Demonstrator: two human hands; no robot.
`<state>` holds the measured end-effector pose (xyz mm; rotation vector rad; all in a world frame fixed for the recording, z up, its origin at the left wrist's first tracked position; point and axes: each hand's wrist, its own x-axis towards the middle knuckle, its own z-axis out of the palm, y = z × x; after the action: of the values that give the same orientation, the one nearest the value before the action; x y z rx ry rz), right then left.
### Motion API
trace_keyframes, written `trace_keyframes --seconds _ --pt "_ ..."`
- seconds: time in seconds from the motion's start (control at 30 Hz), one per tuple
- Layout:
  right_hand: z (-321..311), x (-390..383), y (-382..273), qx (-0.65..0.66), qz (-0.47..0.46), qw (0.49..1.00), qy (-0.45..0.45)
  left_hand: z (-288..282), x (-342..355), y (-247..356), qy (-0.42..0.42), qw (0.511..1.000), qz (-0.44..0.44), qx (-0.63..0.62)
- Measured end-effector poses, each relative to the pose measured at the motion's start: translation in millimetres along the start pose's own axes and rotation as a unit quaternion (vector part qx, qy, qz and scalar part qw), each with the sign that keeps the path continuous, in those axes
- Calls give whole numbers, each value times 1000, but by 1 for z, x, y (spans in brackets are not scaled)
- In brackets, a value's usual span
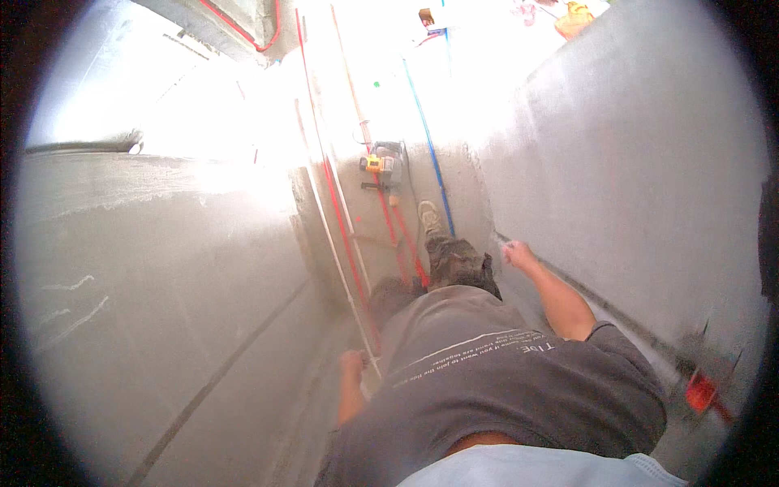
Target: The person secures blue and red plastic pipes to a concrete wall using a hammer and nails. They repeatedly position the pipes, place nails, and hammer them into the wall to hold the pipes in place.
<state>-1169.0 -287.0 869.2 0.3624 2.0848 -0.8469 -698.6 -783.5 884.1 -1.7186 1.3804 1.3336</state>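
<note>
Below me are my dark T-shirt, dark trousers and one light shoe point(430, 217) on a grey concrete floor. My left hand point(352, 367) hangs at my left side beside pale conduit, blurred, so its fingers are unclear. My right hand point(517, 253) is out at my right, near the plastered wall; its fingers look curled, and whether anything is in them is hidden. A yellow and black power tool point(379, 165) lies ahead on the floor across red conduit.
Plastered walls point(633, 162) flank the narrow passage. Red pipes point(333, 187) and a blue pipe point(434, 162) run along the floor. A red object point(702, 394) sits low at the right. An orange item point(574, 20) and small box point(430, 20) are at the bright far end.
</note>
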Motion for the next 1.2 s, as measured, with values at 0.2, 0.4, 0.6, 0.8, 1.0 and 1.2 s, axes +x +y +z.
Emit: trace_keyframes --seconds 0.2,0.4,0.6,0.8,1.0,1.2 --pt "-83 128 -207 -1 -92 996 10 59 12 120 34 984 131 120" --pt "-103 198 -380 -53 -177 982 -48 100 31 300 110 982 152 34" --pt "-141 305 -455 -111 -208 964 -124 155 47 478 141 978 155 -14" --pt "-222 395 -514 -193 -61 973 -110 193 39 601 100 967 192 -137" --pt "-251 444 -645 -277 45 946 -161 220 4 633 201 920 93 -325" --pt "-162 550 -791 -399 -58 884 -235 278 -49 642 315 798 -95 -505"
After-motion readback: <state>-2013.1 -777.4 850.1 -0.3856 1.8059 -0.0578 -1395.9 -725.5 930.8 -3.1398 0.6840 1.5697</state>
